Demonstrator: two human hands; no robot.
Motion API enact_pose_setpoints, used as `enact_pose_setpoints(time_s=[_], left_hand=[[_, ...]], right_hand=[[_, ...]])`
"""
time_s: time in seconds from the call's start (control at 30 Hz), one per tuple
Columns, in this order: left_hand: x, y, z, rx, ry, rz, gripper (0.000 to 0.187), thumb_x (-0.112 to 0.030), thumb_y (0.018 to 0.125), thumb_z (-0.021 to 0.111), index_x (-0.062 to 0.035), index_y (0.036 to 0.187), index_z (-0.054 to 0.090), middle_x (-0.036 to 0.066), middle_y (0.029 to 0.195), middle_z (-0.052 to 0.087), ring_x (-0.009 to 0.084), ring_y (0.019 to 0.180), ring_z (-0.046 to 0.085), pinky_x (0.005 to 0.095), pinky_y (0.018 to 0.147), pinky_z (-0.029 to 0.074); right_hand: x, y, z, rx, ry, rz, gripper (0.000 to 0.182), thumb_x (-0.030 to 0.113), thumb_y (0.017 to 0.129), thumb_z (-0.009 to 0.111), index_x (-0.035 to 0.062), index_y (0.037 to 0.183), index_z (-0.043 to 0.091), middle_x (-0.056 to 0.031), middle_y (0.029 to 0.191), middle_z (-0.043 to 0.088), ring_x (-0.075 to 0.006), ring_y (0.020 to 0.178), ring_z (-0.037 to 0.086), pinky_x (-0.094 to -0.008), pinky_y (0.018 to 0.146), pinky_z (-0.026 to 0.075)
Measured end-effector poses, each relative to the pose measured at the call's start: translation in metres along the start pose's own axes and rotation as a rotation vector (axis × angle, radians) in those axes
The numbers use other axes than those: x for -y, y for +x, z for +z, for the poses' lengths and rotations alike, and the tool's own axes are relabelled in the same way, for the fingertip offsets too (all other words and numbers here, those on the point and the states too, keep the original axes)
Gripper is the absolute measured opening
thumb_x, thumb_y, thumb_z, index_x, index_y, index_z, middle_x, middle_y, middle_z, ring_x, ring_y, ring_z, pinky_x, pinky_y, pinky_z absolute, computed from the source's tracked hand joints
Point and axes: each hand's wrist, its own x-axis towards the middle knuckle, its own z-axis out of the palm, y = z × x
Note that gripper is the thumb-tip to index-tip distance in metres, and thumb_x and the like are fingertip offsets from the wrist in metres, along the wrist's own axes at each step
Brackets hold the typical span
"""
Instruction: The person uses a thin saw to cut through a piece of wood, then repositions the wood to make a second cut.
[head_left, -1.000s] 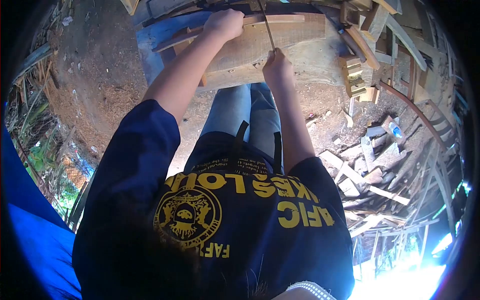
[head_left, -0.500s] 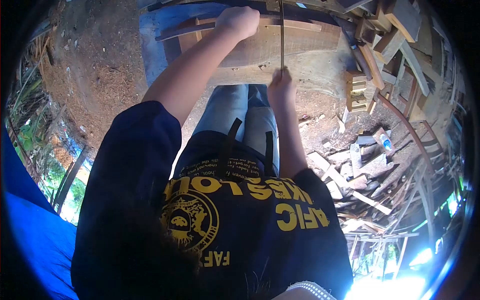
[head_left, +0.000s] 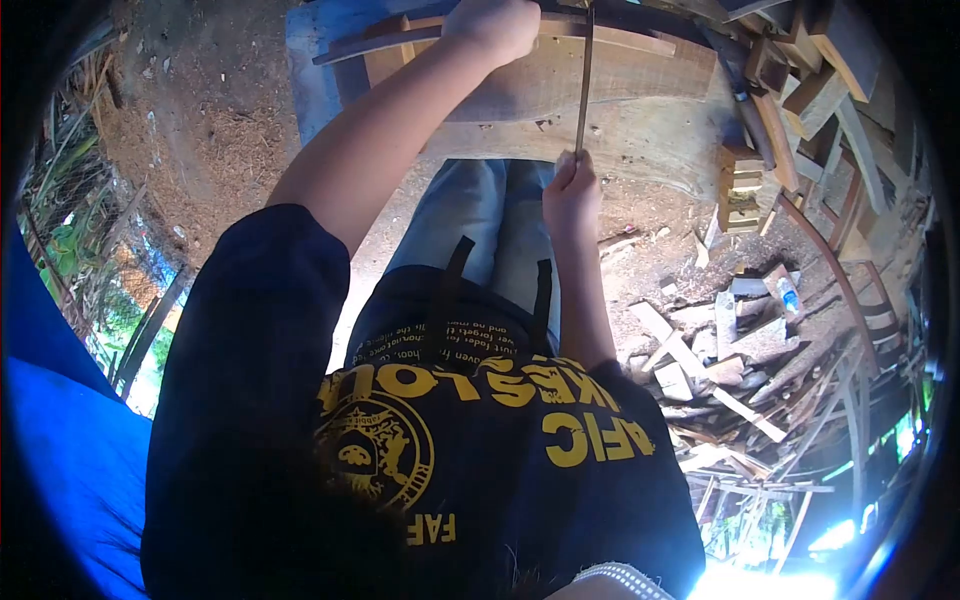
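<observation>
I see the right hand, clenched on the thin rod, drawn back toward six o'clock; left hand still grips the wooden strip

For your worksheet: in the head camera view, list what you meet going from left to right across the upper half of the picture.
Bare sawdust-strewn dirt ground → left hand pressing on the curved brown wooden strip → thin straight metal rod gripped by the right hand → small notched pale wooden block

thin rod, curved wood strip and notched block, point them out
thin rod (head_left: 583, 85), head view, mid shaft above the right hand
curved wood strip (head_left: 385, 47), head view, left stretch
notched block (head_left: 741, 187), head view, front face
</observation>
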Motion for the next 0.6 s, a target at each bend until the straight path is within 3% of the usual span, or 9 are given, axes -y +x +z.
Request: enact_pose_setpoints(time_s=[0.13,0.43,0.6], left_hand=[[-0.001,0.002,0.003,-0.062,-0.007,0.034,0.022,-0.014,0.076,0.056,0.0008,0.082,0.070,0.022,0.079,0.068,0.0337,0.074,0.068,0.0434,0.064,0.055],[-0.004,-0.001,-0.009,0.026,0.017,0.013,0.022,-0.015,0.076,0.058,0.0014,0.083,0.070,0.020,0.080,0.069,0.0319,0.075,0.069,0.0432,0.066,0.055],[-0.004,-0.002,0.000,-0.022,0.028,0.016,0.022,-0.016,0.076,0.059,0.0009,0.083,0.070,0.020,0.079,0.068,0.0312,0.076,0.069,0.0431,0.067,0.055]], right_hand=[[0.041,0.053,-0.008,0.014,-0.104,-0.005,0.027,0.024,0.095,0.043,0.0015,0.101,0.056,-0.0281,0.083,0.063,-0.0462,0.082,0.061,-0.0523,0.069,0.048],[0.010,0.006,-0.009,-0.039,-0.046,0.056,0.024,0.023,0.095,0.043,0.0036,0.101,0.056,-0.0289,0.081,0.062,-0.0469,0.082,0.061,-0.0526,0.069,0.049],[0.037,0.053,-0.006,-0.013,-0.099,-0.016,0.024,0.024,0.095,0.043,0.0037,0.099,0.056,-0.0287,0.081,0.062,-0.0469,0.083,0.061,-0.0521,0.069,0.049]])
